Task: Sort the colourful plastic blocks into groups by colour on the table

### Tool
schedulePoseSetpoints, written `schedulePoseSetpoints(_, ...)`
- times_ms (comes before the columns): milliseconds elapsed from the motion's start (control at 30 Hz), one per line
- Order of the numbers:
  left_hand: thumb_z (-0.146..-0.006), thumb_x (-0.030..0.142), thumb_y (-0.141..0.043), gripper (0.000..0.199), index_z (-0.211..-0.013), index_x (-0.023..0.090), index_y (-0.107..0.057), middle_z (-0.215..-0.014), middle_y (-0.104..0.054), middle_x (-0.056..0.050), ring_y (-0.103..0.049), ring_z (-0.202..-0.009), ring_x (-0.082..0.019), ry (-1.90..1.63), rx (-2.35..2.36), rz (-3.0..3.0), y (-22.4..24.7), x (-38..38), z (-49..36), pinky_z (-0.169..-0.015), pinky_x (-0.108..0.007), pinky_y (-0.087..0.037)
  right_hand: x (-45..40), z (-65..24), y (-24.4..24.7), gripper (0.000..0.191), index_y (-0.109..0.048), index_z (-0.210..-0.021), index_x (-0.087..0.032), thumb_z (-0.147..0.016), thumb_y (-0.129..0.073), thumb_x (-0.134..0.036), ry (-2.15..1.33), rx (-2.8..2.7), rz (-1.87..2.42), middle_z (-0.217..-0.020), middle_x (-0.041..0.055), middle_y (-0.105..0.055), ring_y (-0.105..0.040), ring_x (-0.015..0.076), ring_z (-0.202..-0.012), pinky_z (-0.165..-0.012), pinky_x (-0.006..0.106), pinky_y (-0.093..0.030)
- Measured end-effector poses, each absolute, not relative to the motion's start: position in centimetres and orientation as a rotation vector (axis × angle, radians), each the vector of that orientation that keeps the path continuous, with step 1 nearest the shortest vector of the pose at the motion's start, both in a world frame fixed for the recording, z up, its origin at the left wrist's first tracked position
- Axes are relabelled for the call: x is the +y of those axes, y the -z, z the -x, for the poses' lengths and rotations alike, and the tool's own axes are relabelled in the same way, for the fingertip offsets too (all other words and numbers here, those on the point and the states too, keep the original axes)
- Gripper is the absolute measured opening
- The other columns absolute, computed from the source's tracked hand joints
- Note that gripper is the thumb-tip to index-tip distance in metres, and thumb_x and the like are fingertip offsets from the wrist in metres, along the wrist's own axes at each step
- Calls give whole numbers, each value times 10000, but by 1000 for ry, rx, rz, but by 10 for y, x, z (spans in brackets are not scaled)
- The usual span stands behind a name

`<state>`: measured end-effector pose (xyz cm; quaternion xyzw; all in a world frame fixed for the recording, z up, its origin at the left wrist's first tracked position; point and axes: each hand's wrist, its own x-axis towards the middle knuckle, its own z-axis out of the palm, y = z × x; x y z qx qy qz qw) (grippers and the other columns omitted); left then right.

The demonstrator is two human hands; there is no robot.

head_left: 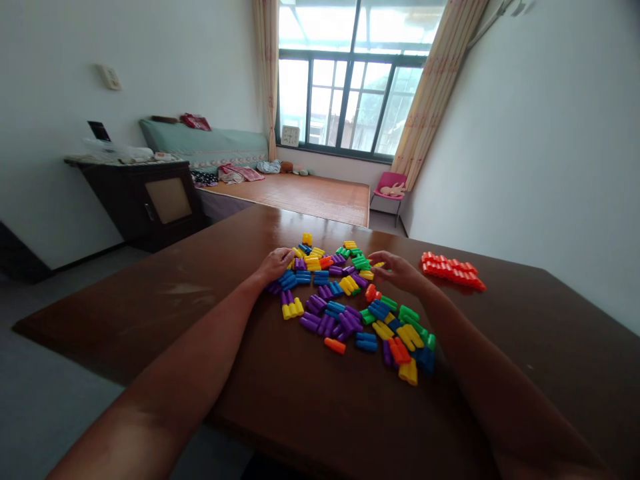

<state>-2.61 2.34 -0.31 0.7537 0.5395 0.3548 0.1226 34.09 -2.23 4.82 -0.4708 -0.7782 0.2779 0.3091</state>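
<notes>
A loose pile of plastic building blocks, each shaped like joined tubes, lies on the brown table (270, 380). Purple blocks (325, 325), blue blocks (367, 342), yellow blocks (293, 309) and green blocks (361, 263) are mixed together. My left hand (277, 263) rests against the pile's far left edge, loosely curved and open, its fingertips partly hidden by blocks. At the far right edge, my right hand (393, 268) is open with bent fingers apart. A yellow block (379, 265) shows between its fingers and thumb; whether they touch it is unclear.
Orange blocks joined into rows (453, 270) lie to the right of my right hand. One orange block (335, 345) is at the pile's near edge. Beyond the table are a low bed (320, 197), a dark cabinet (165, 200) and a pink chair (390, 180).
</notes>
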Motion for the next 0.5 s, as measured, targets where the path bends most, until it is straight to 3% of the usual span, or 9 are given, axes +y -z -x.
schedulePoseSetpoints(167, -905, 423, -371, 452, -1004, 144, -713, -1039, -713, -92, -627, -1007, -223, -1068, 1584, -2213, 2, 24, 25, -927, -315, -475, -41, -325, -74, 274, -683, -975, -198, -846, -576, -415, -469, -2381, 1223, -845, 33, -705, -603, 145, -714, -654, 257, -463)
schedulePoseSetpoints(267, -913, 414, -361, 459, -995, 133, -716, -1001, -711, -104, -634, -956, -221, -1052, 1668, -2205, 2, 25, 26, -877, -309, -484, -44, -332, -78, 234, -693, -860, -204, -838, -604, -419, -338, -2519, 1559, -797, 45, -703, -619, 170, -721, -642, 271, -446)
schedulePoseSetpoints(333, -918, 399, -360, 445, -983, 141, -717, -978, -713, -103, -632, -932, -216, -1024, 1733, -2200, 3, 26, 27, -853, -306, -481, -42, -339, -72, 292, -687, -815, -205, -818, -627, -491, -435, -2565, 1839, -721, 47, -686, -624, 179, -663, -611, 281, -451)
schedulePoseSetpoints(400, -920, 394, -368, 426, -968, 157, -719, -953, -715, -90, -631, -907, -206, -1002, 1751, -2206, 4, 26, 27, -834, -291, -478, -39, -343, -64, 358, -686, -867, -208, -792, -641, -555, -649, -2535, 1960, -680, 36, -673, -620, 172, -594, -581, 284, -466)
schedulePoseSetpoints(500, -918, 400, -377, 417, -955, 168, -721, -946, -719, -81, -631, -899, -202, -994, 1728, -2216, 5, 27, 26, -827, -279, -473, -34, -342, -54, 428, -640, -1093, -220, -803, -633, -536, -788, -2392, 1711, -806, 31, -705, -633, 155, -614, -602, 287, -503)
